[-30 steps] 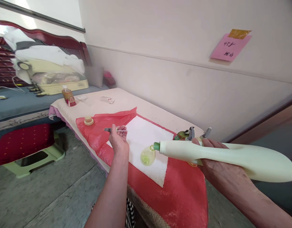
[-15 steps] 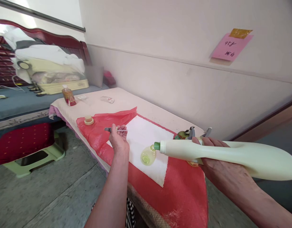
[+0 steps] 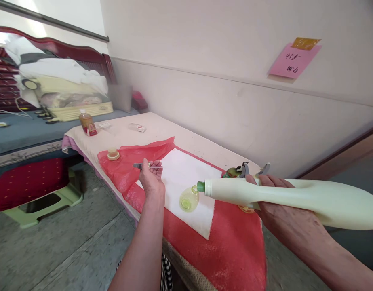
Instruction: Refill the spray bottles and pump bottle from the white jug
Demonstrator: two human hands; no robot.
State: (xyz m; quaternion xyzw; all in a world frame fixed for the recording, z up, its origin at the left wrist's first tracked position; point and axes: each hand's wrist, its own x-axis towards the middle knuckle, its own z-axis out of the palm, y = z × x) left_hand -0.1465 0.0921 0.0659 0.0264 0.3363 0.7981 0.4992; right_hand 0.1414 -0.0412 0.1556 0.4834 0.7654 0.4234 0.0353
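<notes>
Gripping a long cream bottle (image 3: 283,199) on its side, the right hand (image 3: 275,202) was wrapped around its narrow handle part, with the green spout (image 3: 200,186) pointed at the mouth of a small clear round flask (image 3: 189,199). That flask lay on a white cloth (image 3: 186,182), its neck just beside the spout; whether the two touched could not be told. The left hand (image 3: 152,178) was closed on a thin clear tube with a grey tip (image 3: 146,165), held level above the cloth's far-left edge. Under the cloth a red plastic sheet (image 3: 228,246) covered the near end of the bench (image 3: 162,133). A small cream cap (image 3: 113,154) sat on the sheet's far corner, well apart from both hands. Farther along the bench stood a small amber bottle (image 3: 87,123). Behind the right hand, grey spray triggers (image 3: 243,169) showed. A pink note (image 3: 293,60) was stuck on the wall.
</notes>
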